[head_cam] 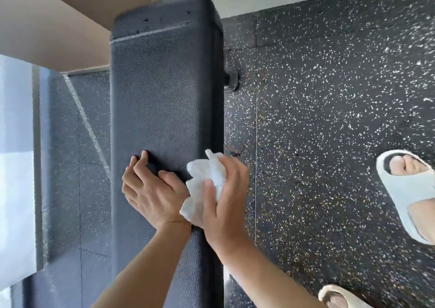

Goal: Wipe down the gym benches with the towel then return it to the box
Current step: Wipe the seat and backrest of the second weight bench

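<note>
Directly below you, a long black textured gym bench pad (164,100) runs lengthwise away from you, its rounded far end toward the wall, with no readable brand, label or writing on it. Your left hand (150,187) rests on the pad with fingers loosely bent, holding nothing, while your right hand (226,194) grips a crumpled white towel (207,178) against the pad's right edge. Speckled black rubber floor (329,119) lies to the right, where your two pale slide sandals (404,190) stand.
</note>
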Demonstrator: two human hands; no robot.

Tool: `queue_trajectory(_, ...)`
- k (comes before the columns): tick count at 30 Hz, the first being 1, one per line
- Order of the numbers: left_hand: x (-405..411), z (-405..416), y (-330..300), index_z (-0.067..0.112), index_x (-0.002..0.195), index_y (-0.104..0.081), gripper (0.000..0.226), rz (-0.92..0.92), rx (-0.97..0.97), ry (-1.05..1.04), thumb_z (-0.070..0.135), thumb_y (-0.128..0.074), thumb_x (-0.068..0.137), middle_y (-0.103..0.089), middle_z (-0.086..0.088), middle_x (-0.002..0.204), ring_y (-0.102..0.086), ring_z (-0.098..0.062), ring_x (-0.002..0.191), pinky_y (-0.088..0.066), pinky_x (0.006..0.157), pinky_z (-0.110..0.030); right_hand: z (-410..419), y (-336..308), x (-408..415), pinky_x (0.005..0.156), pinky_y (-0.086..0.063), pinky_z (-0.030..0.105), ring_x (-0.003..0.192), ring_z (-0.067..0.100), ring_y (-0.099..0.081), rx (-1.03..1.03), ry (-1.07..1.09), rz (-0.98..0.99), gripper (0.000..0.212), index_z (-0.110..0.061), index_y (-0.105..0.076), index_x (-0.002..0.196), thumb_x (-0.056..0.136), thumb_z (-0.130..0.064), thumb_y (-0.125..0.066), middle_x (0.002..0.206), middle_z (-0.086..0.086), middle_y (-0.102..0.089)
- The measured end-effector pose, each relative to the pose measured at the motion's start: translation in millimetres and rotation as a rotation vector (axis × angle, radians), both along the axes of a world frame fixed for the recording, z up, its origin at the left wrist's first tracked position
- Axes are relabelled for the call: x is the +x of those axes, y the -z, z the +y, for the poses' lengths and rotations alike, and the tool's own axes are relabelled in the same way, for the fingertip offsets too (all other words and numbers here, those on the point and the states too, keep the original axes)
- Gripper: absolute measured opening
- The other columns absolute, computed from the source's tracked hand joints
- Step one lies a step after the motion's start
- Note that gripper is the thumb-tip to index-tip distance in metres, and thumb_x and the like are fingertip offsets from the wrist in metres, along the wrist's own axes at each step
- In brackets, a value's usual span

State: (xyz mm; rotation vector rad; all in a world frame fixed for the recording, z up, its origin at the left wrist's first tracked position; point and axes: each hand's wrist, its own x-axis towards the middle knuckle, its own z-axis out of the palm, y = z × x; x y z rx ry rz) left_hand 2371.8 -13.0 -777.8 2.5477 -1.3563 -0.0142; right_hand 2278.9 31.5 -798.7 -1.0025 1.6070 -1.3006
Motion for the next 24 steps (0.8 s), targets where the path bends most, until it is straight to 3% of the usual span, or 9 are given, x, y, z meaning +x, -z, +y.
queue_trajectory(2,-0.8,-0.6,-0.8,0.017,0.144,-0.052,0.064,0.003,-0.001,-0.014,0.032,-0.035,0.084,-0.044,-0.008,0.152,-0.040,-0.041,0.135,-0.028,0.117,-0.060,28.1,-2.2,6.0,0.114,-0.037,0.040,0.135,0.023,-0.046,0.025,-0.009,-0.025,0.044,-0.026,-0.046,0.149,0.106,-0.035,-0.045,0.147,-0.016,-0.040)
queue_trajectory(6,-3.7,1.6,-3.8,0.017,0.145,-0.050,0.057,-0.002,0.002,-0.008,0.025,-0.039,0.089,-0.043,-0.009,0.151,-0.040,-0.040,0.135,-0.029,0.117,-0.057,66.3,-8.9,16.5,0.113,-0.040,0.041,0.135,0.023,-0.047,0.079,0.005,-0.092,0.047,-0.028,-0.048,0.146,0.100,-0.033,-0.054,0.145,-0.011,-0.043)
queue_trajectory(13,-2.7,0.2,-3.4,0.015,0.144,-0.052,0.058,0.007,-0.002,-0.021,0.024,-0.041,0.088,-0.046,-0.012,0.149,-0.043,-0.041,0.133,-0.031,0.115,-0.056,43.9,-5.8,7.4,0.113,-0.040,0.040,0.133,0.025,-0.047,0.087,-0.059,-0.085,0.046,-0.008,-0.055,0.140,0.097,-0.024,-0.054,0.141,0.001,-0.045)
queue_trajectory(17,-2.4,-1.7,-2.8,0.015,0.143,-0.054,0.060,0.015,-0.003,-0.014,0.025,-0.041,0.085,-0.047,-0.010,0.149,-0.042,-0.040,0.133,-0.030,0.117,-0.057,-16.0,-2.5,-2.7,0.111,-0.040,0.043,0.128,0.025,-0.047,-0.009,-0.020,0.029,0.041,-0.011,-0.049,0.140,0.101,-0.022,-0.049,0.139,-0.008,-0.039)
queue_trajectory(21,-0.5,-0.7,-3.2,0.015,0.144,-0.053,0.060,0.017,-0.001,0.004,0.024,-0.042,0.086,-0.046,-0.008,0.152,-0.042,-0.039,0.138,-0.029,0.117,-0.058,-73.2,4.0,-14.6,0.109,-0.039,0.048,0.126,0.030,-0.046,-0.053,-0.071,0.144,0.037,-0.005,-0.052,0.137,0.103,-0.018,-0.055,0.141,0.011,-0.043)
queue_trajectory(24,0.5,0.9,-1.4,0.016,0.145,-0.050,0.058,0.003,-0.002,0.022,0.024,-0.040,0.089,-0.044,-0.008,0.154,-0.040,-0.037,0.141,-0.027,0.120,-0.056,-124.7,2.2,-32.7,0.108,-0.038,0.047,0.122,0.035,-0.048,-0.172,-0.204,0.436,0.043,-0.005,-0.061,0.129,0.107,-0.038,-0.044,0.137,0.014,-0.051)
